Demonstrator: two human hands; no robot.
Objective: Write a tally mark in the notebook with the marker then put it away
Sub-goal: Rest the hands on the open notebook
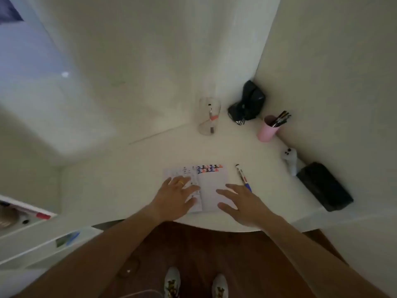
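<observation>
A small notebook (211, 181) lies open on the white desk (129, 175), with rows of coloured tally marks along the top of its right page. My left hand (178, 195) presses flat on the left page, fingers spread. My right hand (240, 203) hovers over the lower right page, fingers apart and holding nothing. A marker (241, 175) with a blue rear end lies on the desk just right of the notebook, its near end hidden behind my right hand. A clear glass (209, 117) at the back holds another marker.
A pink cup (267, 130) of brushes and a black bag (249, 104) stand in the back corner. A small white figure (290, 160) and a black box (324, 186) sit along the right wall. White shelves (32, 233) are at the left.
</observation>
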